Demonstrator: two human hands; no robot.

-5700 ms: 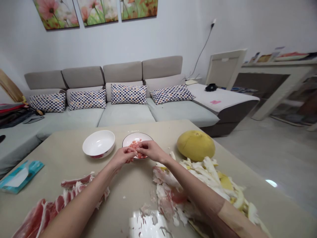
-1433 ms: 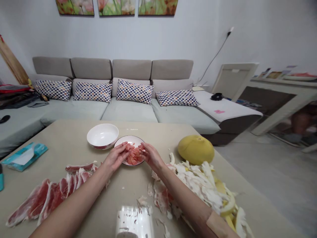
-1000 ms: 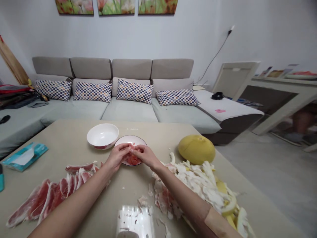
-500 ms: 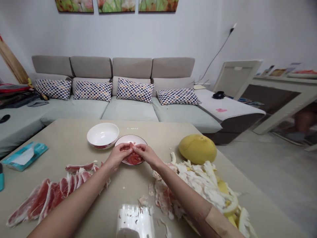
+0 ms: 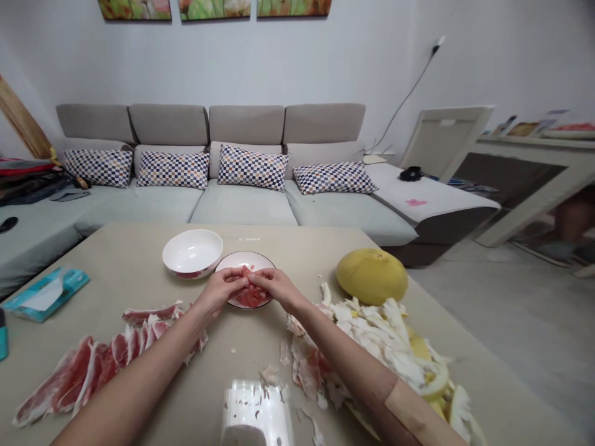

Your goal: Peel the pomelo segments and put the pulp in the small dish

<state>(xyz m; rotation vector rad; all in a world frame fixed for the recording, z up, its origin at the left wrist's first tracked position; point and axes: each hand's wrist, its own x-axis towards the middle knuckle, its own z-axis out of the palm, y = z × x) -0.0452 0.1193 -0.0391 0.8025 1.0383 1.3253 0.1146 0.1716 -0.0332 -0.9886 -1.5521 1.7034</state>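
Over a white dark-rimmed plate [image 5: 227,262], my left hand [image 5: 222,291] and my right hand [image 5: 275,286] meet with fingertips pinched. Between them they grip a piece of red pomelo flesh [image 5: 246,271]. More red pulp [image 5: 251,297] lies on the plate below. Left of my left forearm is a row of pomelo segments [image 5: 105,365] with pale membrane on them. Under and beyond my right forearm spreads a heap of white and yellow peel [image 5: 372,337]. A whole yellow pomelo [image 5: 372,275] rests behind that heap.
An empty white bowl [image 5: 193,251] stands just left of the plate. A blue tissue pack [image 5: 46,293] lies at the table's left. Near the front is a clear plastic lid or tray [image 5: 258,412] with seeds. A sofa [image 5: 242,204] runs behind the table [image 5: 214,359].
Both hands stay over the plate, with only slight finger movement on the pomelo piece. The view has shifted a little.
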